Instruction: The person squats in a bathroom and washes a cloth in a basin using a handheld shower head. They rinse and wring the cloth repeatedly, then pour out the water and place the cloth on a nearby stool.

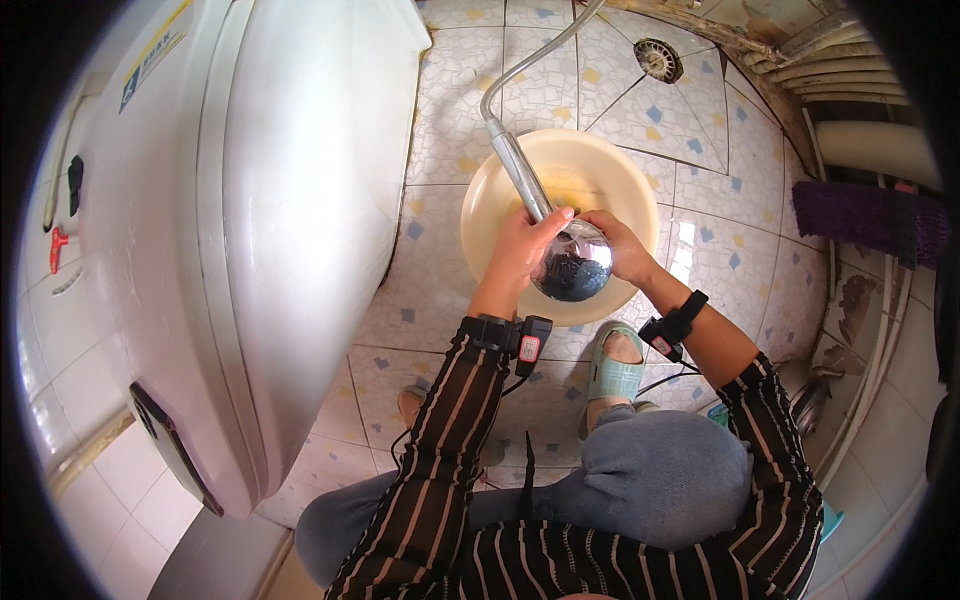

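A chromed hand shower [576, 264] is held over a cream plastic basin [480, 176] on the tiled floor, its rounded back facing up. My left hand [525, 238] wraps around it where the handle joins the head, thumb on top. At the head's right upper edge my right hand [616, 241] grips the rim, its fingertips partly hidden. From the handle a flexible metal hose [517, 73] runs up to the top of the view. Something yellowish shows in the basin beneath the handle; I cannot tell what it is.
A white appliance or tub side [315, 187] stands at the left, with a dark phone-like slab [172, 446] on it. A round floor drain [658, 60] lies beyond the basin. Pipes [847, 71] and a purple mop head [862, 223] are at the right. My slippered foot [616, 367] is near the basin.
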A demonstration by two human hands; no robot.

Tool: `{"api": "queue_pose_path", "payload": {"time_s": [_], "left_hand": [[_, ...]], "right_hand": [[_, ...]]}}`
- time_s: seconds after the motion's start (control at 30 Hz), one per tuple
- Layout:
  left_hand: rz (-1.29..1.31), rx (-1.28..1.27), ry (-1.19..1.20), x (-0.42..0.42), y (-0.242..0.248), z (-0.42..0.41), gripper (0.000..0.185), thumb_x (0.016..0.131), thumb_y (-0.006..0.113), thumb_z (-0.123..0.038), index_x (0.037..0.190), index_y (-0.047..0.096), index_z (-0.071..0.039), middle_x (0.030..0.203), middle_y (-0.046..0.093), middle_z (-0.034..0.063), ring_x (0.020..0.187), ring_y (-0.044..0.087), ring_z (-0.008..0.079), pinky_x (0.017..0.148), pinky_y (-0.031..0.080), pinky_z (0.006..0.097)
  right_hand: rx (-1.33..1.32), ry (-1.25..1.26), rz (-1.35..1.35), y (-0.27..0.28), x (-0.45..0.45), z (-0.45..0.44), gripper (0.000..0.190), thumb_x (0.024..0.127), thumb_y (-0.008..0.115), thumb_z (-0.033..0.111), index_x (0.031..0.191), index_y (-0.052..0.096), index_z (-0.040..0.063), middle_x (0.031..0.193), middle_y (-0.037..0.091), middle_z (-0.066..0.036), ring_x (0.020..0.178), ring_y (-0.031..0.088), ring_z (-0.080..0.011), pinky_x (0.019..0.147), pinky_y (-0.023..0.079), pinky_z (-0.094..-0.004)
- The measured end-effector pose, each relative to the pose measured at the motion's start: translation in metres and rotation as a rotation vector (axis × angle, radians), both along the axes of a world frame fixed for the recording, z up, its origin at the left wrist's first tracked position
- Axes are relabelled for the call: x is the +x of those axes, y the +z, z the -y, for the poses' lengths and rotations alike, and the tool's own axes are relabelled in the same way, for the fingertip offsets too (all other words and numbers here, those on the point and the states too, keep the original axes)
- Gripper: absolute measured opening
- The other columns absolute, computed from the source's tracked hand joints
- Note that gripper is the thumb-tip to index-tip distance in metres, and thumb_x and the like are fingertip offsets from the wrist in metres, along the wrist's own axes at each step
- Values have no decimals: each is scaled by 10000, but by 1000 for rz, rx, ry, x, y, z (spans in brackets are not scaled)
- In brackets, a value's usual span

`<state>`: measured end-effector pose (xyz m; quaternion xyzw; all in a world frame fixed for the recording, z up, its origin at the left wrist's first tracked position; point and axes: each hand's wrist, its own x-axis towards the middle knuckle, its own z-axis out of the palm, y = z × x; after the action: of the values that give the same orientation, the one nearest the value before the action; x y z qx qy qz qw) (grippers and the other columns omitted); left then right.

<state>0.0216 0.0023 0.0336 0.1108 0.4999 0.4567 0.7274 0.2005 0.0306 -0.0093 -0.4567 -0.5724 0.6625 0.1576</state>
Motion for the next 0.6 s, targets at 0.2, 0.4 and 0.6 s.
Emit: {"api": "queue_pose_path", "payload": {"time_s": [0.2,0.4,0.6], "left_hand": [[-1,-5,-4,1,-5,0,278,838,677,-187,1012,572,2,889,605,26,762,571,87,646,458,233],[-13,-4,-19,1,-5,-1,277,838,676,-189,1011,573,2,890,606,29,759,572,88,641,464,235],[-44,7,-36,1,-6,0,280,844,669,-206,1017,574,-7,898,606,32,764,571,92,641,466,242]], "right_hand": [[-1,10,4,1,0,-1,342,761,708,156,1050,585,21,971,633,-80,889,585,-156,825,463,-290],[30,11,31,1,1,0,362,757,712,177,1057,584,19,974,635,-87,895,590,-163,830,464,-294],[63,15,53,-2,2,0,377,755,715,196,1061,583,20,972,634,-89,899,592,-167,831,463,-297]]}}
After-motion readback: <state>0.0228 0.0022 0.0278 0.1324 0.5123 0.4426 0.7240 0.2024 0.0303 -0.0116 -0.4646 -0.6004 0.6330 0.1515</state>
